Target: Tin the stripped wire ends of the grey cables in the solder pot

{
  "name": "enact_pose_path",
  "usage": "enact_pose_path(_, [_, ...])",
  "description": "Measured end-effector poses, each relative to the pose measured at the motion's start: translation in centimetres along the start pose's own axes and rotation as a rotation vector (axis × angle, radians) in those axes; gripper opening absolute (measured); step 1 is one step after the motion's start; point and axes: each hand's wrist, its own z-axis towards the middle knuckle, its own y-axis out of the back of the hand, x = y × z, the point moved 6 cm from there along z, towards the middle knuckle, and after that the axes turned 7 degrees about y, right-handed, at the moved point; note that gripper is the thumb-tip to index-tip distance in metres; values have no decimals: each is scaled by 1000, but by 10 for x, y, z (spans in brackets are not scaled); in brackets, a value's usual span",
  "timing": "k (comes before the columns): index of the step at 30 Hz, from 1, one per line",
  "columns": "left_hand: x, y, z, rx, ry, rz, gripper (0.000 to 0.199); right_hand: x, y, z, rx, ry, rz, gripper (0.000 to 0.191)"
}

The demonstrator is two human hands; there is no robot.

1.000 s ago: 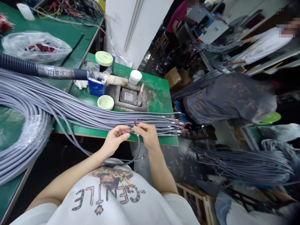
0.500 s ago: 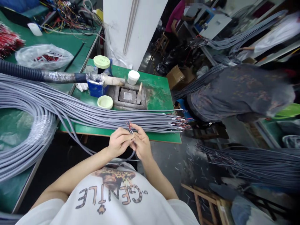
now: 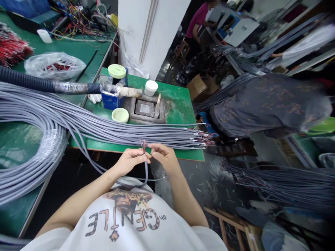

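My left hand pinches a grey cable close to its stripped end, between thumb and fingers. Thin red and dark wires fan upward out of that end, above the fingertips. Just to the right is my right hand, its fingers loosely curved and thumb and forefinger apart beside the wires; nothing shows gripped in it. The held cable bends down and loops leftward near my shirt. Directly beyond both hands, a bundle of grey cables lies across the green bench, with bare wire ends at the right.
A solder pot with a spatula stands on the bench. Around it are a white tub, a pale green dish and an extraction hose. Coiled cables lie left. A co-worker bends over at right.
My right hand has drawn a little to the right, away from my left hand. The cable and its spread wires now show more clearly, and the view has shifted slightly.
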Motion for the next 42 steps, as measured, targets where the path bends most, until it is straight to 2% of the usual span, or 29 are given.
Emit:
enact_pose_path(2, [1, -4, -2, 69, 26, 5, 26, 9, -3, 7, 74, 4, -5, 23])
enact_pose_path(5, [7, -12, -5, 183, 93, -30, 27, 11, -23, 12, 201, -88, 97, 17])
enact_pose_path(8, [11, -14, -8, 239, 129, -27, 28, 11, -34, 23, 153, -59, 221, 16])
enact_pose_path(10, [11, -12, -11, 231, 118, 3, 27, 10, -29, 33, 45, -13, 304, 21])
enact_pose_path(12, [13, -9, -13, 214, 119, 18, 27, 11, -13, 41, -119, 53, 347, 26])
enact_pose_path(14, [16, -3, -13, 143, 122, -4, 27, 15, 5, 43, -234, 127, 284, 27])
enact_pose_path(16, [17, 8, -12, 13, 102, -44, 28, 20, 10, 39, -182, 141, 96, 22])
enact_pose_path(18, [16, 16, -11, -75, 73, -66, 28, 22, 2, 31, -21, 116, -117, 15])
enact_pose_path(20, [14, 18, -10, -88, 55, -68, 27, 25, -9, 22, 95, 113, -266, 8])
enact_pose_path(21, [13, 17, -9, -84, 50, -70, 27, 28, -14, 19, 111, 127, -309, 6])
enact_pose_path(26, [9, 9, -9, -63, 69, -124, 31, 38, -29, 19, 73, 201, -370, 10])
enact_pose_path(30, [10, 8, -12, -56, 83, -167, 33, 25, -26, 28, 61, 151, -166, 13])
enact_pose_path(34, [15, 14, -14, -68, 103, -199, 34, 13, 3, 34, -200, 155, 74, 13])
enact_pose_path(35, [17, 15, -15, -65, 111, -204, 35, 13, 7, 34, -222, 157, 82, 13])
enact_pose_path(36, [19, 15, -15, -58, 119, -206, 35, 13, 8, 35, -186, 144, 69, 12])
enact_pose_path(38, [22, 15, -14, -25, 145, -198, 34, 12, -1, 35, 31, 68, 33, 6])
enact_pose_path(40, [25, 12, -13, 33, 183, -189, 34, 9, -17, 32, 278, -23, 53, 16])
enact_pose_path(42, [26, 8, -13, 89, 207, -183, 35, 9, -30, 29, 395, -54, 120, 24])
